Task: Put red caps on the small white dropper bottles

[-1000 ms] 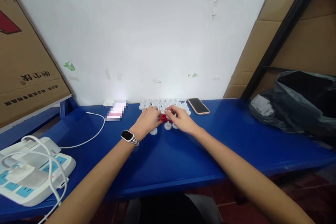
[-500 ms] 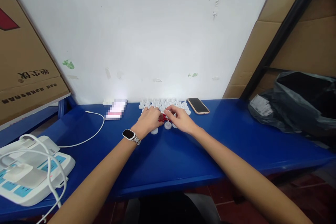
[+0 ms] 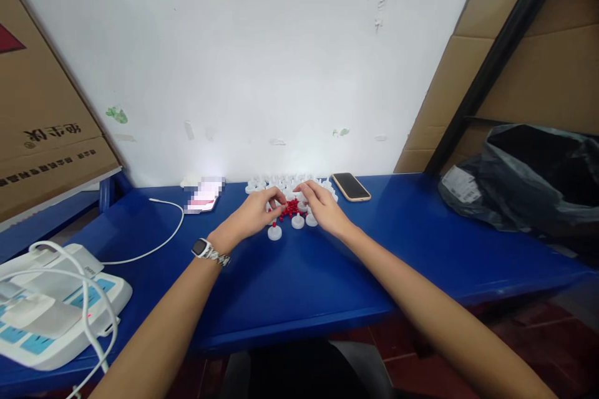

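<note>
My left hand (image 3: 262, 207) is over the left side of a heap of small red tips (image 3: 291, 208). Its thumb and forefinger are curled together; whatever sits between them is too small to make out. Across the heap, my right hand (image 3: 324, 207) has its fingers bent in a pinch, apparently round a white spouted cap that they mostly hide. Below the left hand stands a white spouted cap (image 3: 274, 234) with red at its top. Another white cap (image 3: 297, 222) stands upright in front of the heap, spout up. Several more white caps (image 3: 262, 184) fill the area behind both hands.
A phone (image 3: 350, 187) lies right of the caps; a blurred lit phone (image 3: 204, 196) lies left. A white power strip (image 3: 60, 312) with cables occupies the table's left end. A dark plastic bag (image 3: 519, 181) lies at the right. The wall (image 3: 299, 62) rises behind the blue table (image 3: 299, 287).
My left hand has moved left and away from the right hand, uncovering more of the red heap and the front-left cap. The right hand stays nearly in place. The view has shifted slightly.
</note>
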A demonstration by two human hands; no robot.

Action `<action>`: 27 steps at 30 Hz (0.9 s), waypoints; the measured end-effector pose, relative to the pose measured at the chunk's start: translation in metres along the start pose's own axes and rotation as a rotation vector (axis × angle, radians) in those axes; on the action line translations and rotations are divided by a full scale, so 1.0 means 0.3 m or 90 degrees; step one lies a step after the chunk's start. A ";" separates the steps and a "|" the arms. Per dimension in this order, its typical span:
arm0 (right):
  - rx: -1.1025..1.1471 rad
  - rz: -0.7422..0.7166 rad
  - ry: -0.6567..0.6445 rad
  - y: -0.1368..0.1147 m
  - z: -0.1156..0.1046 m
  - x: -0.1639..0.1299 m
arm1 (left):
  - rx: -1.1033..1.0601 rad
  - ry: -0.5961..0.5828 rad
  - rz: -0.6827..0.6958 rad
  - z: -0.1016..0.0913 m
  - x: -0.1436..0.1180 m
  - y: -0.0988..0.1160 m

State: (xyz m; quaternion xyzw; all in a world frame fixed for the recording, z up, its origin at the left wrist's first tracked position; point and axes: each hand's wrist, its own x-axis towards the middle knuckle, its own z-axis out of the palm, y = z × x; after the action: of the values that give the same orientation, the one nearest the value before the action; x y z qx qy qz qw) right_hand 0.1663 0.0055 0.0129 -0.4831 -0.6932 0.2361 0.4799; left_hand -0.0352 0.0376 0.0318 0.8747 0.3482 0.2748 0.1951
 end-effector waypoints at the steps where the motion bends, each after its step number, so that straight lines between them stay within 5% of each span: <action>1: 0.010 0.005 0.000 -0.001 0.005 -0.003 | -0.051 0.014 -0.009 -0.008 -0.011 0.003; 7: 0.023 0.003 -0.002 -0.018 0.034 -0.023 | -0.242 0.104 0.005 0.002 -0.037 0.021; 16: 0.110 0.036 0.031 -0.012 0.084 -0.032 | -0.298 0.168 -0.017 0.039 -0.039 0.035; 23: 0.347 0.141 -0.014 -0.065 0.145 -0.044 | 0.042 0.185 0.129 0.047 -0.051 0.045; 27: 0.369 0.130 -0.034 -0.086 0.164 -0.051 | 0.143 0.229 0.096 0.060 -0.049 0.064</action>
State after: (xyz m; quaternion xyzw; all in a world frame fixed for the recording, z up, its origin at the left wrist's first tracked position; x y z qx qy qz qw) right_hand 0.1120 -0.0123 0.0055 -0.3870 -0.5569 0.4836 0.5534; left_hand -0.0233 0.0113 0.0230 0.8514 0.3397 0.3996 0.0100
